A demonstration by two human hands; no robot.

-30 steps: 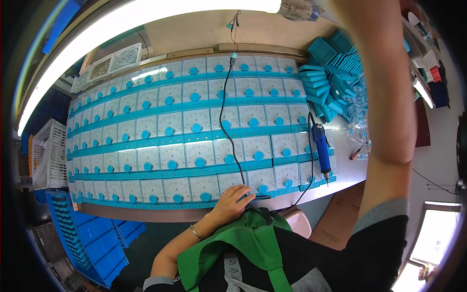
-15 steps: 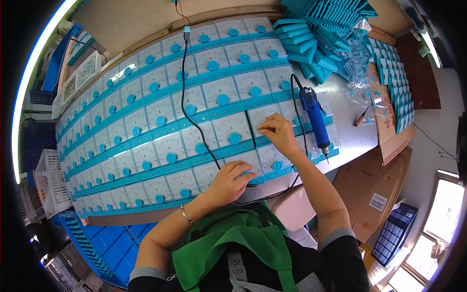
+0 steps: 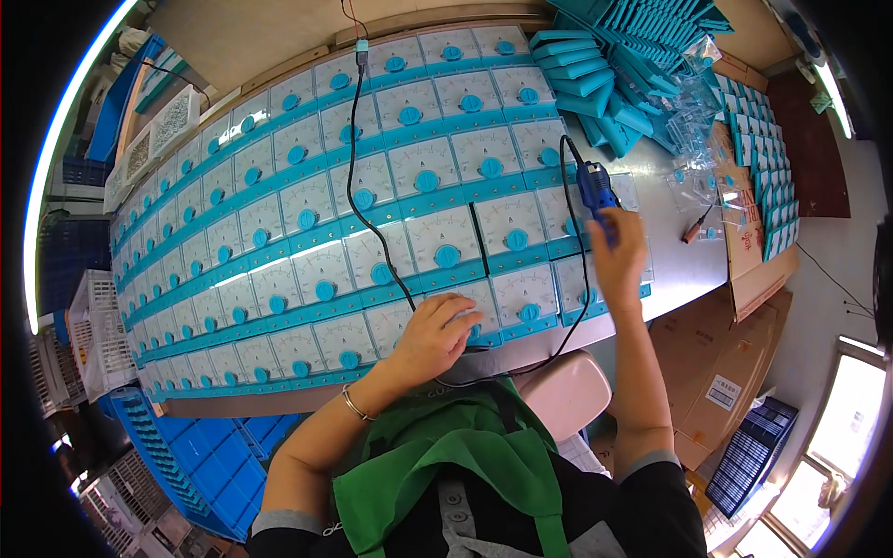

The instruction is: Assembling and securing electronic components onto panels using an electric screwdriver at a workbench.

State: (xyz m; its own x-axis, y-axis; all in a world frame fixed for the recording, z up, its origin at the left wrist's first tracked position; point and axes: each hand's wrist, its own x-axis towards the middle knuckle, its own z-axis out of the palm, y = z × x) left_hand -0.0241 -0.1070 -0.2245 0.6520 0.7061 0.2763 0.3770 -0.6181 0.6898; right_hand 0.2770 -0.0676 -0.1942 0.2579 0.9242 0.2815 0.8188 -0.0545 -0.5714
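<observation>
Left hand (image 3: 433, 335) lay palm down, fingers loosely bent, pointing forward and toward right hand (image 3: 619, 256). Left wrist (image 3: 377, 386) nearly straight; left forearm (image 3: 326, 428) slanted in from hand's near left, elbow bent. Right hand well apart, farther forward, fingers curled and blurred; how firmly they closed could not be told. Right forearm (image 3: 642, 372) rose almost straight behind right hand, wrist little bent. Both forearms bare, hands uncrossed.
</observation>
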